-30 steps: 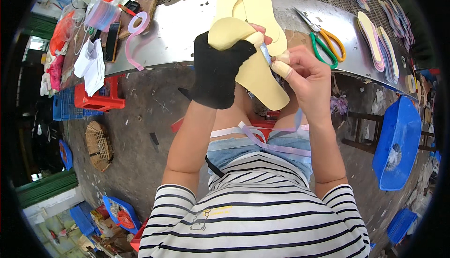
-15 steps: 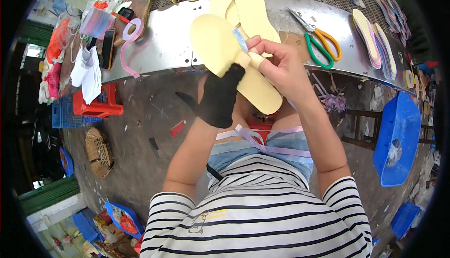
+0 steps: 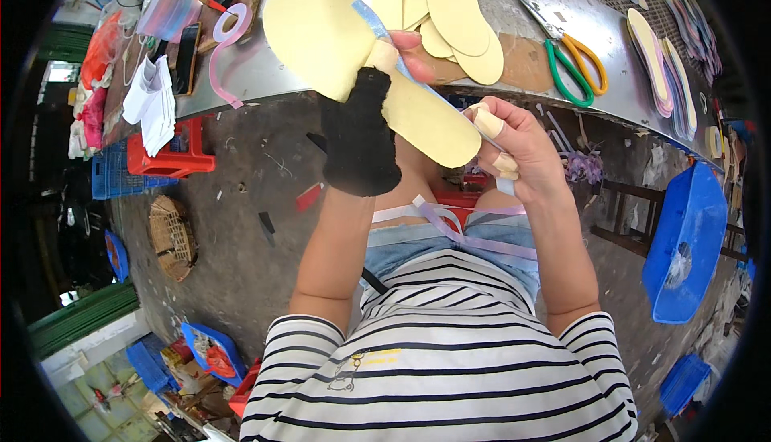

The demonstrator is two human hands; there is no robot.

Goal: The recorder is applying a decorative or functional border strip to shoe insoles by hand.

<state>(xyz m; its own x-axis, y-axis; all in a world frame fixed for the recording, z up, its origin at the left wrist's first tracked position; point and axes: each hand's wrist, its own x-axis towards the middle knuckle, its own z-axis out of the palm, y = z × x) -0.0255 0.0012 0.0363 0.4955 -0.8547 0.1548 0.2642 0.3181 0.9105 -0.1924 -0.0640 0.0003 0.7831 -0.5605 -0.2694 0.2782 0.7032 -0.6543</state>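
Note:
My left hand (image 3: 359,133), in a black glove with tape on the thumb, grips a pale yellow insole (image 3: 317,36) over the front of the workbench. A narrow light-blue strip (image 3: 369,18) runs along the insole's right edge. At the heel end, my right hand (image 3: 526,145) pinches the strip's lower part between thumb and fingers. Pale tape wraps that thumb and a finger. Beyond the insole lies a pile of similar yellow insoles (image 3: 454,8). Large scissors (image 3: 552,61) with green and orange handles rest to their right. Pinkish-white ribbons (image 3: 442,225) lie across my lap.
The metal workbench (image 3: 273,65) holds a pink tape roll (image 3: 243,15), a phone (image 3: 186,57) and stacked insoles (image 3: 649,57). Below are a red stool (image 3: 181,153), a wicker basket (image 3: 171,237) and, at right, a blue basin (image 3: 666,273).
The insole has shifted up and left with my left hand. My right hand has moved down and right along its edge to the heel end, and more of the blue strip shows.

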